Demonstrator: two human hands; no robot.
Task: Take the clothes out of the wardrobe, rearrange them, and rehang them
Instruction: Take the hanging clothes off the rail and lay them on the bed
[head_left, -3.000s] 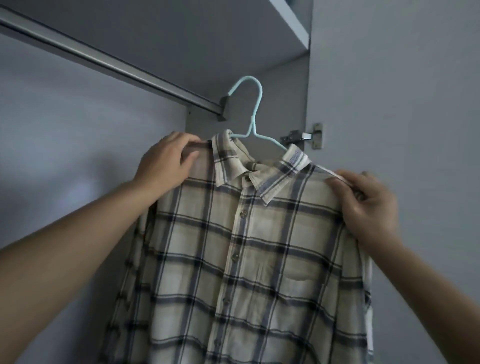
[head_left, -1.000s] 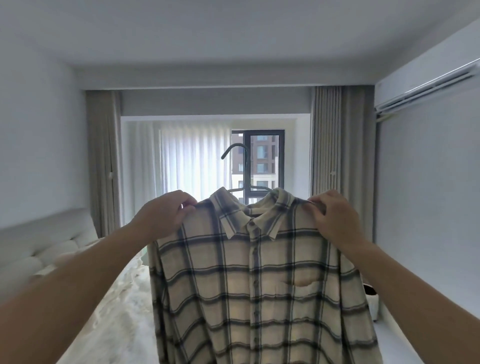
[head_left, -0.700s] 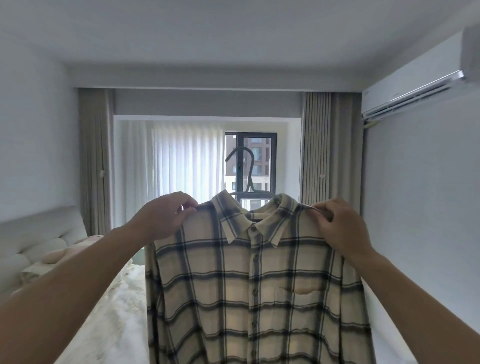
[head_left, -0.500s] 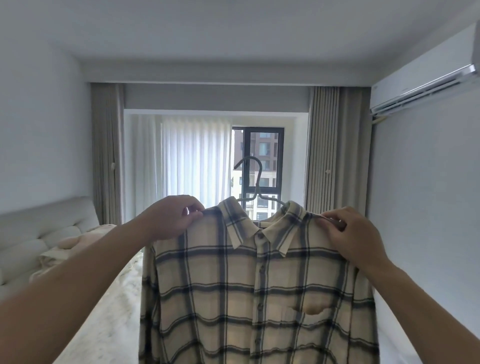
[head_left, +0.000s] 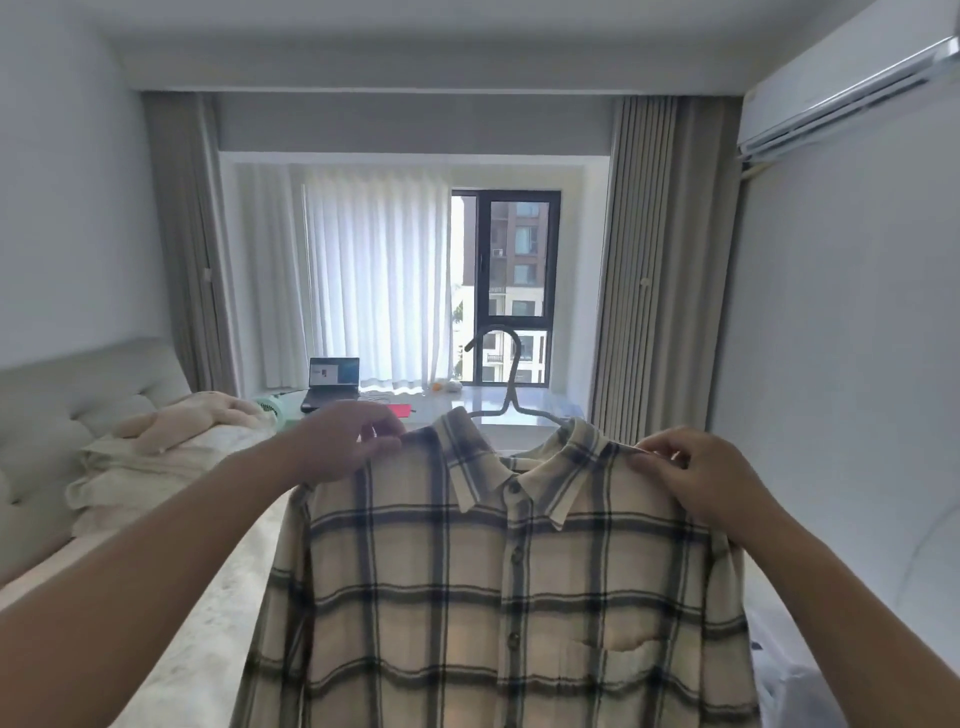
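Note:
A cream shirt with dark plaid lines (head_left: 498, 597) hangs on a thin hanger (head_left: 511, 384), buttoned, its front facing me. I hold it up in the air in the middle of the room. My left hand (head_left: 345, 447) pinches the shirt's left shoulder near the collar. My right hand (head_left: 698, 475) pinches the right shoulder seam. The hanger's hook stands free above the collar, against the window. The wardrobe is out of view.
A bed (head_left: 171, 587) with a padded headboard, a pillow and a soft toy lies at the left. A sill desk (head_left: 467, 408) with a laptop (head_left: 332, 384) runs under the curtained window. An air conditioner (head_left: 841, 78) hangs high on the right wall.
Three seconds ago the shirt was at the wardrobe rail; I have turned into the room with it. Over the last second the shirt and both hands have sunk lower in view.

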